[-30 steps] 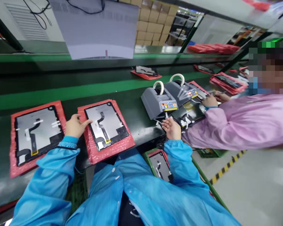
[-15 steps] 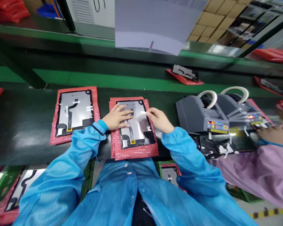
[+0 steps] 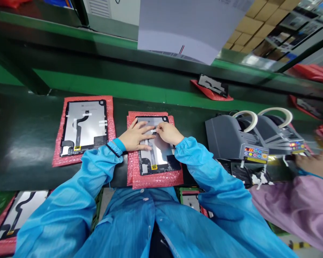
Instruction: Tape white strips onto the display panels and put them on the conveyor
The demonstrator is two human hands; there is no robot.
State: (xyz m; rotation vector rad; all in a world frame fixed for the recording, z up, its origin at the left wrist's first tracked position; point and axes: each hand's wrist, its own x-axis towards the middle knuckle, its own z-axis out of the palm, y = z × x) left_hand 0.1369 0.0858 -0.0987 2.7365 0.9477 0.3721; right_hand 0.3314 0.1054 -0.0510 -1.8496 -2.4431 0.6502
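In front of me a tablet screen panel [image 3: 161, 152], its silver back up, lies on red bubble wrap [image 3: 157, 182]. My left hand [image 3: 137, 136] rests flat on the panel's left side with fingers spread, over part of the dark flex cable [image 3: 152, 157]. My right hand [image 3: 169, 133] is closed in a pinch at the upper middle of the panel. At its fingertips a small piece of white tape [image 3: 153, 132] touches the panel near the cable's upper end. The fingers of both hands almost meet there.
Left of me another screen panel [image 3: 90, 125] lies on bubble wrap. Two grey tape dispensers [image 3: 231, 138] stand at right, beside a co-worker's hand [image 3: 313, 165]. A panel [image 3: 212, 85] sits at the back. A white paper sheet [image 3: 177, 28] hangs ahead; crates with panels are below the bench.
My right hand has moved left and brought the tape piece from the panel's right side to near the cable's upper end. My left hand stays flat on the panel. The view has shifted slightly.
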